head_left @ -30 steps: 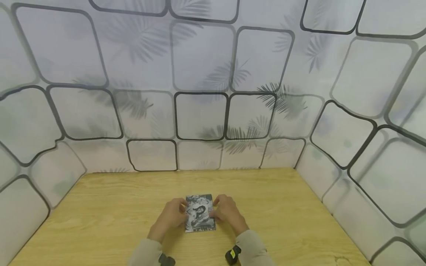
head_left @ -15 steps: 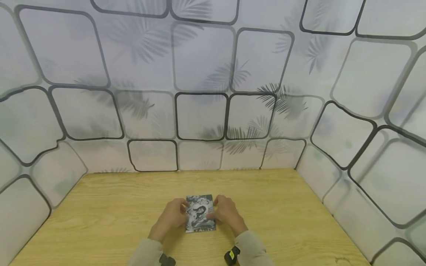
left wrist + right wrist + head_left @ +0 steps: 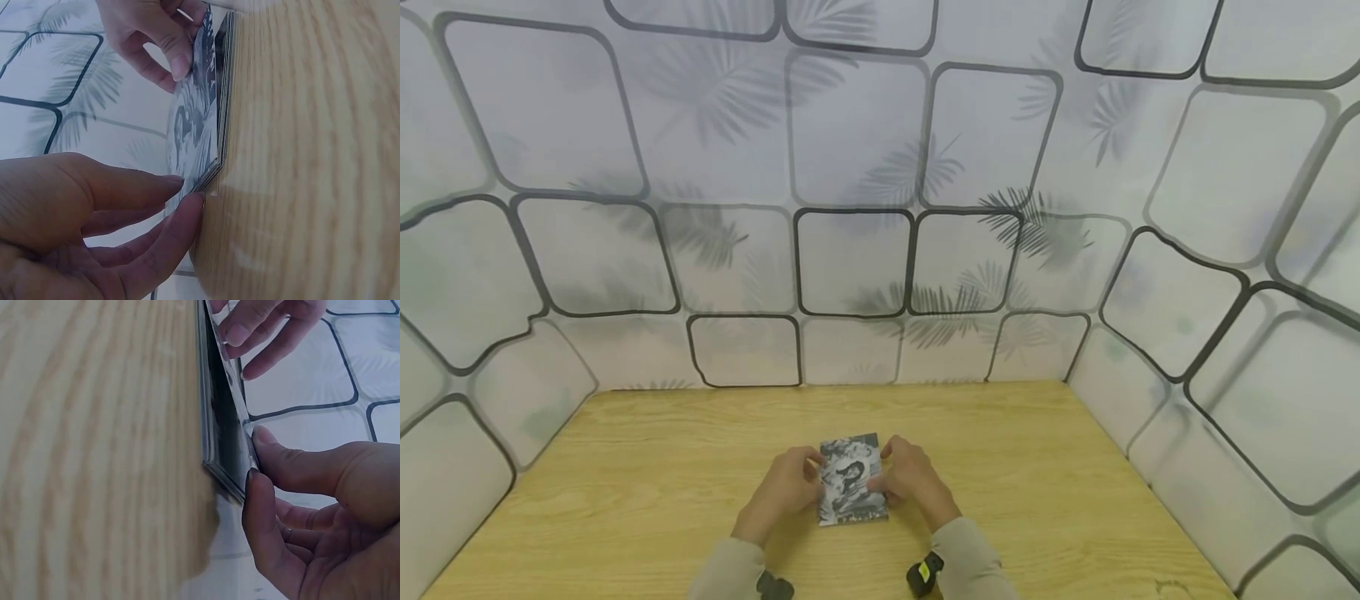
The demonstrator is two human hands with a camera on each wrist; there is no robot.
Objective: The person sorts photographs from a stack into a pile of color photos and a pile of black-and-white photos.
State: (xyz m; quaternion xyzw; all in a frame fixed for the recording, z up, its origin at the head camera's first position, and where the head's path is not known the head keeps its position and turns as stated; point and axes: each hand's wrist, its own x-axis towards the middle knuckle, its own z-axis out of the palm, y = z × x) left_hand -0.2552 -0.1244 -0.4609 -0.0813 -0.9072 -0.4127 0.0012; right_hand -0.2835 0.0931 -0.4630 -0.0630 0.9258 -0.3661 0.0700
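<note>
A small stack of black-and-white picture cards (image 3: 850, 487) lies on the wooden table (image 3: 1037, 467), close to the near edge. My left hand (image 3: 786, 487) is at the stack's left edge. In the left wrist view its thumb and forefinger (image 3: 187, 190) pinch that edge at a corner. My right hand (image 3: 910, 479) is at the right edge. In the right wrist view its thumb and forefinger (image 3: 253, 456) pinch the top card (image 3: 234, 381), which bows up off the stack (image 3: 209, 425) on that side. The cards beneath are hidden.
Pale walls printed with dark rounded squares and palm leaves (image 3: 850, 258) close the table in at the back and on both sides. Bare wood stretches left, right and beyond the stack. Small dark devices sit on both sleeved wrists (image 3: 925, 573).
The top card's right side has risen a little off the stack, and its far edge looks slightly higher. Both hands stay at the stack's sides.
</note>
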